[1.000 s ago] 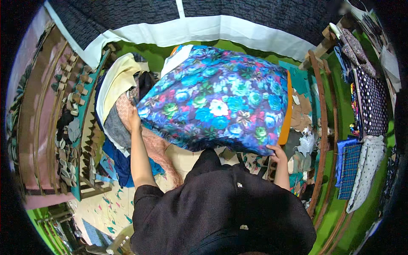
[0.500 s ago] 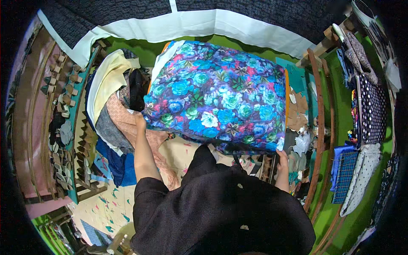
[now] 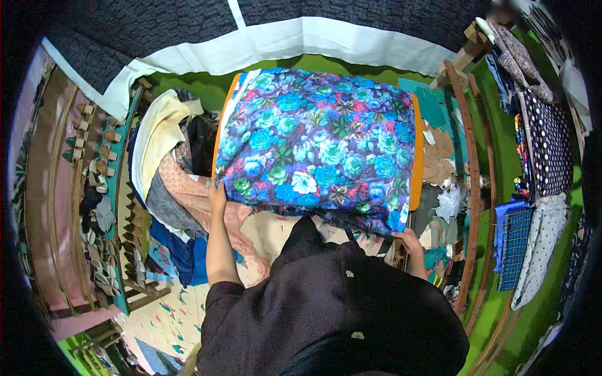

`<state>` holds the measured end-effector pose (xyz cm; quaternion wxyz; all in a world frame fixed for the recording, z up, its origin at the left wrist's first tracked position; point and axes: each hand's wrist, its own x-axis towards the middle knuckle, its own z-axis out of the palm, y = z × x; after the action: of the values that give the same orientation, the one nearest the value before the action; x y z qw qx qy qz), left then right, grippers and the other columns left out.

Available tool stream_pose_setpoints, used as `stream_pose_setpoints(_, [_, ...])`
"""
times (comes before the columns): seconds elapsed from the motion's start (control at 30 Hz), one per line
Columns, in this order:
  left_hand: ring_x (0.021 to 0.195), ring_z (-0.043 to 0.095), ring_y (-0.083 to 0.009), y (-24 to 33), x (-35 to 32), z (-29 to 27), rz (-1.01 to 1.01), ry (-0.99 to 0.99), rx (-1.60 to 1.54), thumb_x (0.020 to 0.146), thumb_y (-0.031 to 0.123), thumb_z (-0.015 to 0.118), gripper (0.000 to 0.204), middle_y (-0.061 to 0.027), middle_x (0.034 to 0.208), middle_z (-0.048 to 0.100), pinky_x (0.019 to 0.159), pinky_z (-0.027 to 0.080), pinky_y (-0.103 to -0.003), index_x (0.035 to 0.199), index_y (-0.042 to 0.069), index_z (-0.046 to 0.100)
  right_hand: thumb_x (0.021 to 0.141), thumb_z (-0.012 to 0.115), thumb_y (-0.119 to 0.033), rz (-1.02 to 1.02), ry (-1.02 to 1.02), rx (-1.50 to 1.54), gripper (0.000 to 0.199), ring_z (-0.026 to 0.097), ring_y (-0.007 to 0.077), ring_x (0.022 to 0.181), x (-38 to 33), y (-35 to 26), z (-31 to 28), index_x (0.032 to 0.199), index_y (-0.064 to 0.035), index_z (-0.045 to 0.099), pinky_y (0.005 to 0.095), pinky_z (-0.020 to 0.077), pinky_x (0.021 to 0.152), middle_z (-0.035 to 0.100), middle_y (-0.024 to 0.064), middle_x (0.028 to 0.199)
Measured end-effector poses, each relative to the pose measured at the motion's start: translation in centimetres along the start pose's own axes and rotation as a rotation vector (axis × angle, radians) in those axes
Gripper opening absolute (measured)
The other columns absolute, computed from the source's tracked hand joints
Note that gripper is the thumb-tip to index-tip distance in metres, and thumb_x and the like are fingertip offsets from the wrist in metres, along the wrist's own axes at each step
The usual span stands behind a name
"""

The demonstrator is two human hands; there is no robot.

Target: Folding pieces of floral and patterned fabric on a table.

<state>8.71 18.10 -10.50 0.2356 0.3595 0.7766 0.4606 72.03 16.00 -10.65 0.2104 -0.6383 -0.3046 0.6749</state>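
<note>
A blue and purple floral fabric (image 3: 320,144) lies spread over an orange-edged board (image 3: 417,150), whose rim shows along the left and right sides. My left hand (image 3: 217,194) is closed on the fabric's near left corner. At the near right corner, my right hand (image 3: 411,241) pinches the same cloth. The near edge of the fabric hangs down in dark folds between my hands. Just left of my left hand drapes a heap of cloths, among them a peach patterned cloth (image 3: 182,188) and a pale yellow cloth (image 3: 153,125).
Wooden racks with rows of shoes (image 3: 103,163) stand at the left. To the right, brown scraps (image 3: 439,160) lie beyond the board, beside a wooden rail (image 3: 464,188) and hanging polka-dot cloth (image 3: 545,147). White cloth (image 3: 301,37) borders the far side. Small scraps litter the pale floor (image 3: 169,319).
Both hands have drawn the near corners slightly toward me and inward. More of the orange rim now shows at the right and left. My view has shifted a little.
</note>
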Motion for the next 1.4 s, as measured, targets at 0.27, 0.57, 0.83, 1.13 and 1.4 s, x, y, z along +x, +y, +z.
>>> stream_pose_setpoints(0.27, [0.084, 0.051, -0.0157, 5.5, -3.4, -5.4, -0.484, -0.701, 0.231, 0.072, 0.047, 0.06, 0.057, -0.0054, 0.092, 0.056, 0.076, 0.039, -0.027, 0.1, -0.003, 0.057, 0.071, 0.065, -0.012, -0.005, -0.077, -0.092, 0.023, 0.051, 0.0101, 0.081, -4.3, -0.6, -2.0, 0.091, -0.0015, 0.06, 0.0259, 0.0393, 0.075, 0.059, 0.0008, 0.087])
stream_pose_setpoints(0.57, [0.072, 0.052, -0.0129, 19.4, 13.1, -3.9, -0.119, -0.671, -0.037, 0.083, 0.042, 0.049, 0.039, -0.0015, 0.081, 0.059, 0.067, 0.042, -0.029, 0.086, 0.005, 0.06, 0.079, 0.056, -0.035, -0.372, 0.174, -0.201, 0.05, 0.048, 0.0215, 0.094, 4.3, -23.7, -4.0, 0.113, -0.0012, 0.042, 0.0341, 0.0397, 0.081, 0.048, 0.0091, 0.109])
stream_pose_setpoints(0.83, [0.087, 0.057, -0.0243, 29.8, 18.6, -7.1, -0.131, -0.397, -0.592, 0.084, 0.045, 0.043, 0.051, -0.0133, 0.101, 0.057, 0.076, 0.046, -0.041, 0.107, 0.0, 0.05, 0.083, 0.054, -0.018, -1.104, 0.28, 0.335, 0.031, 0.047, 0.0149, 0.096, -2.2, -40.5, -1.7, 0.108, -0.0011, 0.049, 0.0292, 0.033, 0.086, 0.054, 0.004, 0.106])
stream_pose_setpoints(1.13, [0.093, 0.055, -0.0237, 19.5, 17.3, -3.1, -0.427, -0.717, -0.188, 0.072, 0.031, 0.065, 0.054, -0.0127, 0.106, 0.055, 0.083, 0.043, -0.038, 0.109, -0.004, 0.049, 0.07, 0.066, -0.014, -0.464, 0.166, 0.184, 0.031, 0.051, 0.015, 0.086, 7.7, -28.4, -4.0, 0.096, 0.0004, 0.055, 0.0276, 0.0372, 0.08, 0.058, 0.0068, 0.092])
stream_pose_setpoints(1.4, [0.084, 0.059, -0.0225, 10.8, 12.1, -2.3, -0.645, -0.782, -0.211, 0.074, 0.026, 0.064, 0.042, -0.0118, 0.097, 0.059, 0.079, 0.046, -0.039, 0.105, -0.002, 0.053, 0.076, 0.06, -0.023, 0.036, 0.173, -0.248, 0.029, 0.057, 0.0152, 0.075, 4.0, -21.9, 0.3, 0.097, -0.0034, 0.055, 0.026, 0.046, 0.064, 0.06, 0.0042, 0.087])
